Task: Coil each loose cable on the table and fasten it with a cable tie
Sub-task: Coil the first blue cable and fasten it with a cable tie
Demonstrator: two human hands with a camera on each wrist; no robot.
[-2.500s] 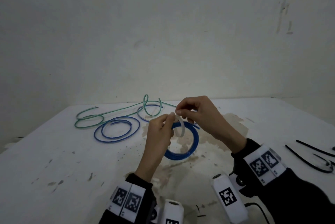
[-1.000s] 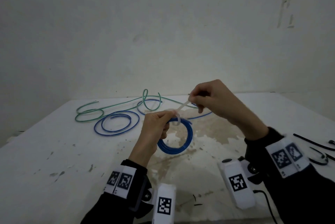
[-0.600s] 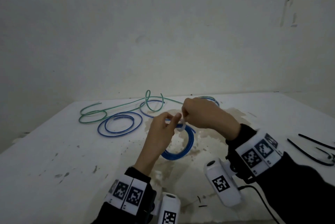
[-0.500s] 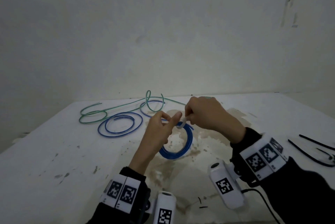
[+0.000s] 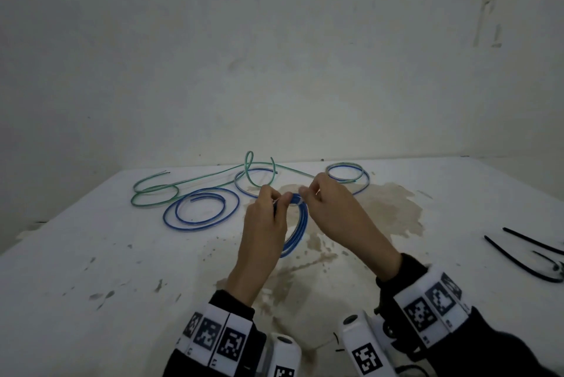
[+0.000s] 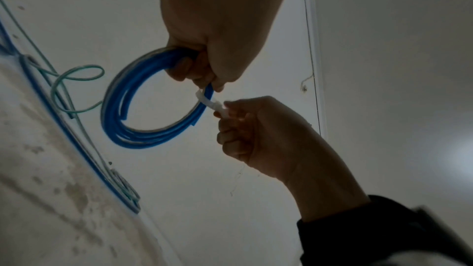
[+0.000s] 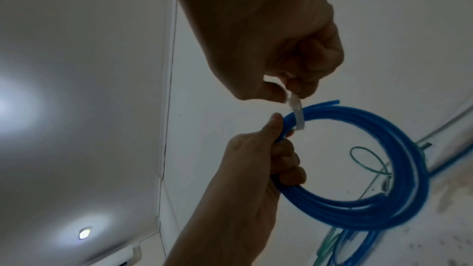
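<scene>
- Left hand (image 5: 265, 218): fingers curled tight around the blue coil (image 7: 379, 189), held up above the table (image 5: 91, 254).
- Right hand (image 5: 332, 211): thumb and fingers pinching the white tie (image 7: 374, 114), looped around the coil's strands.

black sleeves (image 5: 500, 355), marker wristbands (image 5: 213, 335) (black-and-white)

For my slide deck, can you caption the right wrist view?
Left hand holds blue cable coil; right hand pulls white cable tie.
</scene>
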